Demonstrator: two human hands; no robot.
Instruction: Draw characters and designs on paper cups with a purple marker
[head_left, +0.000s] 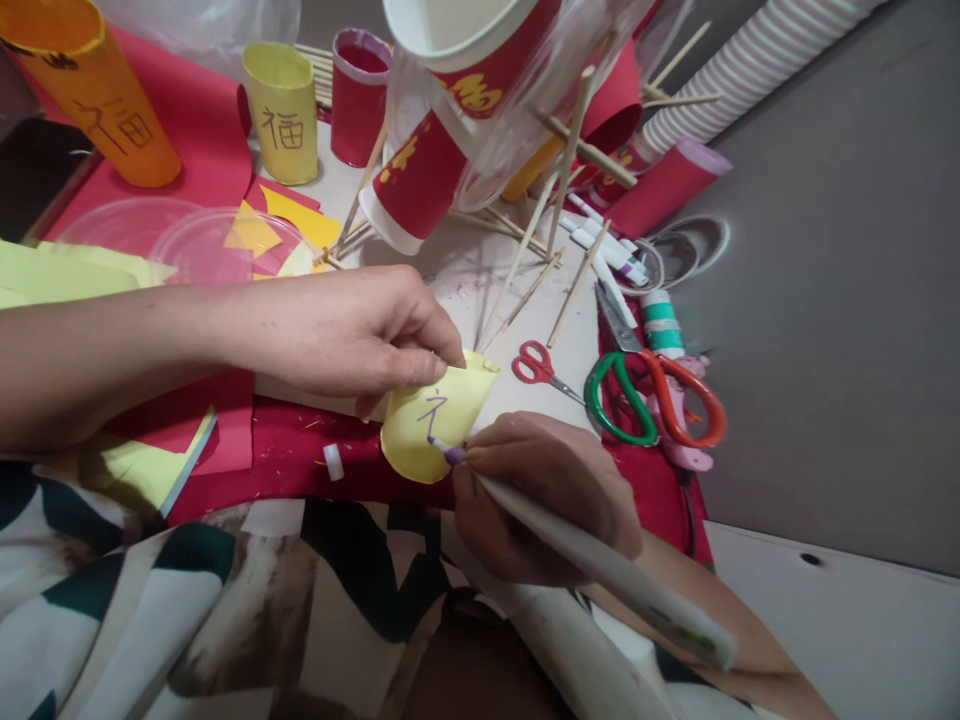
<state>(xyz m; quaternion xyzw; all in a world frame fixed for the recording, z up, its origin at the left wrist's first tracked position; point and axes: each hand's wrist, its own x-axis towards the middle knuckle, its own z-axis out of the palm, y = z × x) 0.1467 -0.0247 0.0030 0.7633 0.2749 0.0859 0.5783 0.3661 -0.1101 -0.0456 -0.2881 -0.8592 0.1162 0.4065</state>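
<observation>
My left hand (pixel 375 330) pinches the upper edge of a yellow paper tube (pixel 409 440), which lies tilted near the table's front edge. In my right hand (pixel 540 490) is a white marker pen (pixel 592 550) with a purple tip end. Its nib touches the tube's side, where a few dark purple strokes of a character show. A small white pen cap (pixel 333 462) lies left of the tube. Part of the left fingers is hidden behind the tube's rim.
Red-handled small scissors (pixel 534 363) and large green-and-orange scissors (pixel 622 400) lie to the right. Wooden sticks (pixel 577 285) and red-and-white paper cups (pixel 420 180) stand behind. At the back left are an orange tube (pixel 112 110) and a yellow tube (pixel 281 120), both bearing a character.
</observation>
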